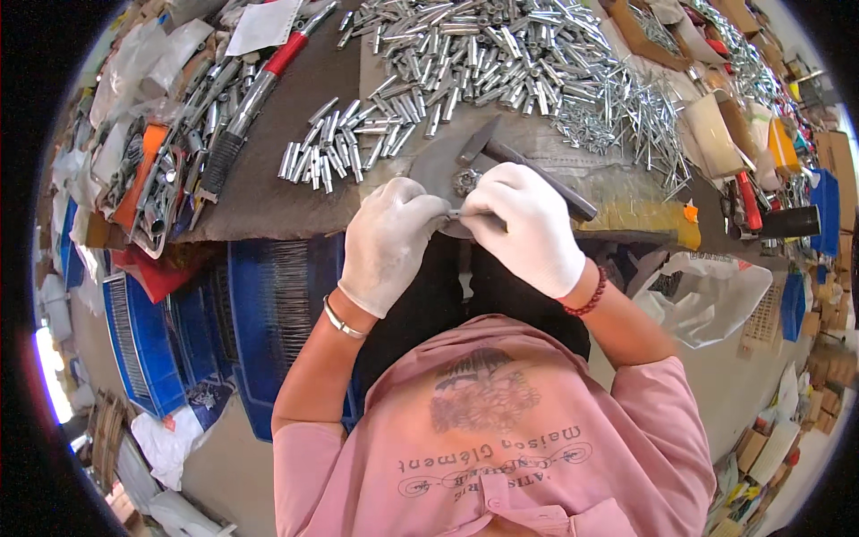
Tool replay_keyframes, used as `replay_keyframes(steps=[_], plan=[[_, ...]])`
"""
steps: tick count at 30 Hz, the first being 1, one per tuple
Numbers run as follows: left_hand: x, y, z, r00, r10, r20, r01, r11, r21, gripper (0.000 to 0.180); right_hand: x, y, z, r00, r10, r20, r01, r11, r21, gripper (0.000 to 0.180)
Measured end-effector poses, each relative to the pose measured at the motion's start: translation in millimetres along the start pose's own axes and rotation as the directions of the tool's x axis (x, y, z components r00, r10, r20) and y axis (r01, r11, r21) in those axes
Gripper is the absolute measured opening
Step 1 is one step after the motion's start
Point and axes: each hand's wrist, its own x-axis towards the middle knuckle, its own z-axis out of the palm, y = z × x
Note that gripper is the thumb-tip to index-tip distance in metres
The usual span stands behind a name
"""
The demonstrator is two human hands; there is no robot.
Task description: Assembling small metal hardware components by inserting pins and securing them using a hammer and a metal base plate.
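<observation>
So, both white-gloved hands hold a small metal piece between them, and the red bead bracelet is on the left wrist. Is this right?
Not quite: the red bead bracelet is on the right wrist, as the head view shows. The white-gloved left hand and right hand do hold a small metal piece between them.

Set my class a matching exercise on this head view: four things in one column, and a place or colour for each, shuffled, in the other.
Things:
1. Hammer
2. Small metal piece
3. Beaded bracelet
4. Plastic bins

Places or colours:
A. Dark red
B. Below the workbench, toward the left
C. Lying just beyond the right hand
D. Held between the left hand and right hand

Pairs: 1-C, 2-D, 3-A, 4-B
</observation>
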Motion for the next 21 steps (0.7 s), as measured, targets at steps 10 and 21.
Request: replay_keyframes(steps=[10, 21], plan=[[-2.7, 1.8, -0.2, 0.999, -0.038, 0.01, 0.038, 0.999, 0.022, 0.02, -2.6, -1.1, 8.4, 0.998, 0.011, 0.066, -0.006, 0.996, -0.085, 0.013], [-0.4, 1.8, -1.4, 0.997, 0.032, -0.069, -0.03, 0.999, 0.026, 0.015, 9.5, 14.1, -38.7, 0.97, 0.126, 0.21, 0.004, 0.85, -0.527, 0.032]])
